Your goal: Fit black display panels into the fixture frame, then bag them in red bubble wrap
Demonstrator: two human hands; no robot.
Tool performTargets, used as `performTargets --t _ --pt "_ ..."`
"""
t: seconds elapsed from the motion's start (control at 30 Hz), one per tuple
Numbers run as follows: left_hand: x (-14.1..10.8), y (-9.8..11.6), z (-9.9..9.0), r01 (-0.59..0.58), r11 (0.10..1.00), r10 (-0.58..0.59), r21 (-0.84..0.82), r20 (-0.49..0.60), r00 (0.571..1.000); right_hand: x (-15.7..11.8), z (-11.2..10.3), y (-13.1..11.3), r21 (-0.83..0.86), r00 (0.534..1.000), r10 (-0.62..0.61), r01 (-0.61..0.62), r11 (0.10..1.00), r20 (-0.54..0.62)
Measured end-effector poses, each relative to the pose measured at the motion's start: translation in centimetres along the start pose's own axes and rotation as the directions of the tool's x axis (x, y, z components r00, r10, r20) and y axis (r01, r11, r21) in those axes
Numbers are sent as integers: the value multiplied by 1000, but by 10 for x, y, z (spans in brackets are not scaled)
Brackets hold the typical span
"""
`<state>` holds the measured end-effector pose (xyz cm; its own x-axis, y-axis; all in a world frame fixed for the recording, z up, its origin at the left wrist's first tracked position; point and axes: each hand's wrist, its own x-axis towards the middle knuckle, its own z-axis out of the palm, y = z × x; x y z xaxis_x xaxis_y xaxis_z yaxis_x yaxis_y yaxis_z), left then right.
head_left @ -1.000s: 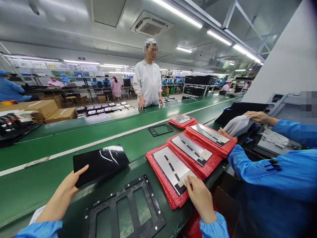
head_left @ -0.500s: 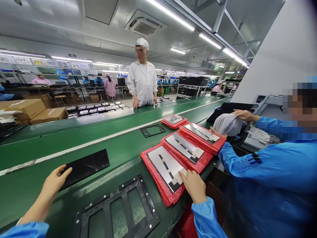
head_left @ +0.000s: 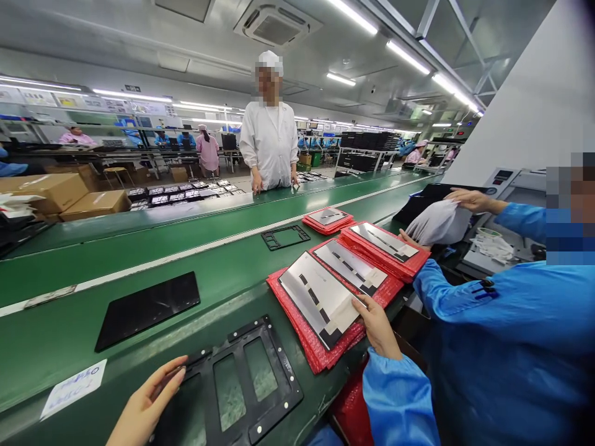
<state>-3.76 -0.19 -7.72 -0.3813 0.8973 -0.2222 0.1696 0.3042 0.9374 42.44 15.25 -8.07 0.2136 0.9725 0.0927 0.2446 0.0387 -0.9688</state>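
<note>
My right hand (head_left: pixel 382 326) pinches the right edge of a silver-backed display panel (head_left: pixel 307 291) with a black strip on it. This panel is slightly raised and tilted over a pile of red bubble-wrap sheets (head_left: pixel 297 334), and it overlaps a second panel (head_left: pixel 348 263). My left hand (head_left: pixel 151 399) reaches to the left part of a black frame fixture (head_left: pixel 279 371), fingers stretched out along its edge. The fixture has several windows and small pale dots. Beyond my left hand, a glossy black screen (head_left: pixel 149 310) lies flat on the green belt (head_left: pixel 232 279).
More panels on red wrap (head_left: pixel 383 241) lie to the right. A thin black frame (head_left: pixel 285 236) rests on the belt, and a paper label (head_left: pixel 74 387) is at the left. A co-worker in blue (head_left: pixel 502 322) handles white cloth close on my right. A person in white (head_left: pixel 269 142) stands opposite.
My left hand has left the black screen and moved right and nearer, to the fixture's edge. My right hand has lifted the panel slightly off its pile. The paper label has come into view.
</note>
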Motion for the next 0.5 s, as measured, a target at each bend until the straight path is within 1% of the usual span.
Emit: performTargets --t 0.07,0.13,0.2,0.27,0.33,0.4,0.43,0.47,0.5 --pt "-3 4 6 8 1000 -7 -17 84 996 -6 5 -8 179 999 31 -34 983 20" --pt "-4 9 11 -28 999 32 -31 152 988 -15 12 -18 318 996 57 -75 945 65" --pt "-4 14 15 -89 996 93 -30 207 974 -25 20 -27 414 986 83 -136 900 143" --pt "-6 23 16 -159 987 159 -18 244 957 -36 33 -35 468 963 112 -219 856 247" --pt "-9 37 15 -255 967 249 -10 255 934 -47 49 -41 484 920 144 -319 815 365" --pt "-15 56 11 -362 932 355 -22 254 900 -58 67 -43 470 857 176 -424 775 484" --pt "-18 66 8 -394 918 387 -30 269 882 -64 75 -43 454 821 191 -473 755 538" --pt "-21 76 5 -406 913 397 -33 301 867 -69 84 -43 434 782 206 -520 736 588" --pt "-23 84 1 -397 917 380 -25 351 856 -74 91 -41 411 742 220 -563 717 633"
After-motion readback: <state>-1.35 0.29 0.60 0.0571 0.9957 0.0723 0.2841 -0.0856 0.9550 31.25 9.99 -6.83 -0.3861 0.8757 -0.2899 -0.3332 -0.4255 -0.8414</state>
